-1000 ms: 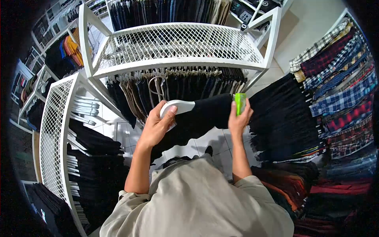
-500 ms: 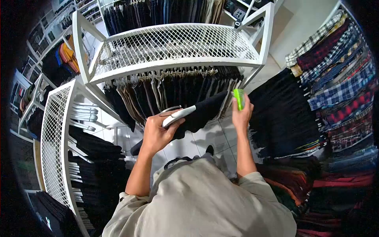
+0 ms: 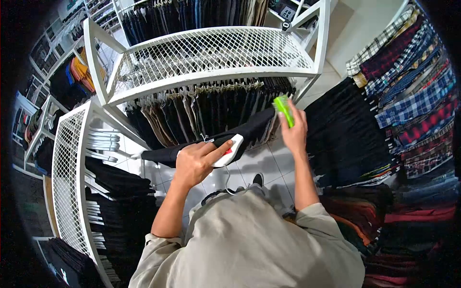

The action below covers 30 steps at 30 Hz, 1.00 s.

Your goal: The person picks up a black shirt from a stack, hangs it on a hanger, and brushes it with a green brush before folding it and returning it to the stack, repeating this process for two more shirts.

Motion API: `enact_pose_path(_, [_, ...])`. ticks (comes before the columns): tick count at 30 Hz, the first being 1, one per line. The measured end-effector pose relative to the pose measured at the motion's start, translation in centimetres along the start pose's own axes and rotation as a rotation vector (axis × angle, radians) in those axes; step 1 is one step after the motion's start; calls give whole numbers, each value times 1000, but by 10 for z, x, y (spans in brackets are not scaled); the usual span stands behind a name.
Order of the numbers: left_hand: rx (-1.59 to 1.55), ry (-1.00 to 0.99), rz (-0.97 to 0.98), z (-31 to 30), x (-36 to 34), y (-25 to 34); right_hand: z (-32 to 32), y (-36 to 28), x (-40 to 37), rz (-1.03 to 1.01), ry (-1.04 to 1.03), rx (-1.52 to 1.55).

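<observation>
White hanger (image 3: 232, 154), clamped in the left hand (image 3: 194, 164), seemingly steadies the black garment (image 3: 257, 127); the right hand (image 3: 295, 133) grips a green tool (image 3: 285, 111).

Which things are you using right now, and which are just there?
In use:
- white hanger, in the left hand
- black garment, by the hanger
- bright green tool, in the right hand

Just there:
- white mesh rack
- checked clothes
- other white hangers
</observation>
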<state>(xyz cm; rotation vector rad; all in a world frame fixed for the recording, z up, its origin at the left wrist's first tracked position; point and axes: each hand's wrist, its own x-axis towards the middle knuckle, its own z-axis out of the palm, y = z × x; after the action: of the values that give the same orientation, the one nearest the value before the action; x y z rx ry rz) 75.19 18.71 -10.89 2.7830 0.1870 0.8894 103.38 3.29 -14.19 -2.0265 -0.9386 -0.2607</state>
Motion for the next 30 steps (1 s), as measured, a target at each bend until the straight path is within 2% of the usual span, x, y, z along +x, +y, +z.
enact_pose_path(1, [34, -14, 23, 2, -3, -1, -4, 0, 2, 76, 41, -39])
enact_pose_path(4, [119, -27, 64, -1, -3, 0, -18, -25, -2, -111, 1, 101])
enact_pose_path(6, [225, -19, 151, 3, -2, -2, -21, -61, -12, -228, -165, 217])
enact_pose_path(8, [250, -2, 200, 3, 1, -3, -20, -77, -20, -286, -341, 182])
enact_pose_path(9, [258, 2, 227, 3, 1, -4, -16, -72, -18, -304, -344, 133])
enact_pose_path(10, [266, 7, 251, 2, 1, -6, -10, -58, -14, -286, -288, 111])
enact_pose_path(14, [273, 23, 271, 2, -7, -11, -8, 9, 13, 33, -63, -262])
enact_pose_path(16, [274, 55, 281, 8, -10, -14, -23, -7, 18, 92, -37, -284])
enact_pose_path(18, [259, 54, 299, 10, -7, -18, -30, -40, 7, -16, -14, 83])
enact_pose_path(20, [272, 18, 308, 7, -2, -16, -26, -69, -10, -222, -140, 172])
enact_pose_path(22, [271, 8, 318, 7, 0, -15, -21, -82, -25, -250, -310, 220])
enact_pose_path(24, [264, 58, 339, 8, -1, -16, -13, -56, -21, -190, -245, 164])
enact_pose_path(26, [256, 59, 350, 10, -3, -17, -12, -11, -6, -174, -34, -51])
enact_pose_path(28, [246, 63, 358, 13, -6, -19, -15, 18, 0, 111, 33, -307])
enact_pose_path(30, [248, 66, 356, 15, -8, -23, -25, 14, -3, 108, 84, -198])
